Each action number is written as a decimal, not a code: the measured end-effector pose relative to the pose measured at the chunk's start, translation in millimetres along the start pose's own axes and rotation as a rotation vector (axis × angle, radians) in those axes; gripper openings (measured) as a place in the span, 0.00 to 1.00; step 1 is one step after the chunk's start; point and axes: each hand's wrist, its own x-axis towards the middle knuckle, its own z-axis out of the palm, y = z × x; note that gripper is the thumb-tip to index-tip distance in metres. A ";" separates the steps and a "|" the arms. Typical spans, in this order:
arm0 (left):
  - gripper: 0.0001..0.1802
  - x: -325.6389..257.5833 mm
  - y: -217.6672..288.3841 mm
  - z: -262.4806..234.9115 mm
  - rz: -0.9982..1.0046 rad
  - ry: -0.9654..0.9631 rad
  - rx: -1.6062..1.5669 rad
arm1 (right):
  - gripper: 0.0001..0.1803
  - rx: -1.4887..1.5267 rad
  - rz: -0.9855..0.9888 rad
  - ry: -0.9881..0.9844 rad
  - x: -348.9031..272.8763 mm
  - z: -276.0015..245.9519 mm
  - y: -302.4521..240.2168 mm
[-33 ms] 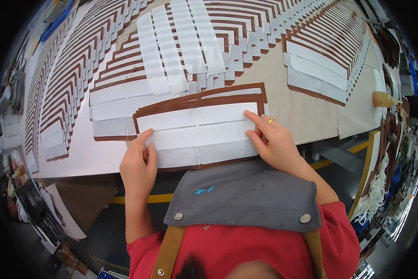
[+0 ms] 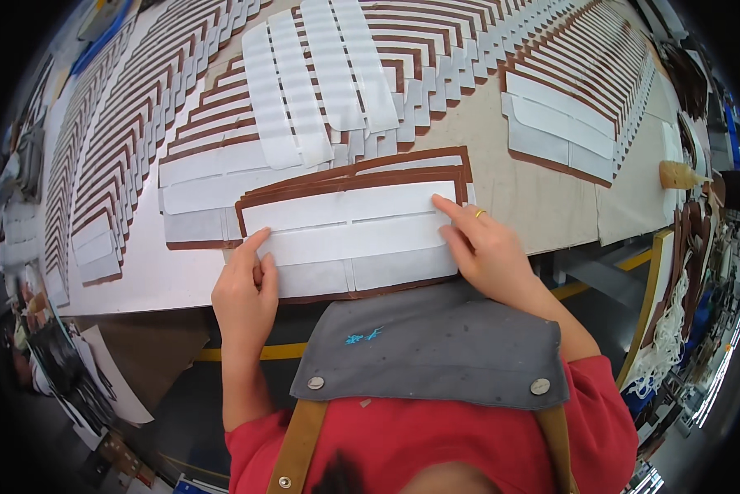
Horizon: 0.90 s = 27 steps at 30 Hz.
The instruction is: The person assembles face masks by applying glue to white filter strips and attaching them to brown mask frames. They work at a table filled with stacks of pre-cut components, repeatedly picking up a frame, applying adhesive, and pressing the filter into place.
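At the near edge of the bench lies a brown leather panel faced with white strips. The left hand rests flat on its left end, fingers together — the right hand presses its right end, fingers spread, forefinger extended. Rows of like pieces fan toward the far edge.

Long rows of brown-edged white pieces fanning out across worktable, overlapping like shingles. Loose white strips lying on top near middle. Another stack of bigger pieces running off toward far right. Small wooden-handled brush sitting at right edge. Grey apron bib with two snaps hanging over red shirt, tan straps showing.
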 end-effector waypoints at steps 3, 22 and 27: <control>0.16 -2.6 -1.4 -1.5 -0.011 -0.014 -0.008 | 0.13 -0.162 -0.035 0.078 9.4 -14.2 10.0; 0.14 14.4 21.6 26.6 0.426 0.028 0.000 | 0.06 0.039 -0.312 -0.018 79.4 27.5 -7.3; 0.14 10.7 16.3 28.1 0.375 0.025 -0.090 | 0.07 -0.082 -0.490 0.122 74.0 31.0 -7.6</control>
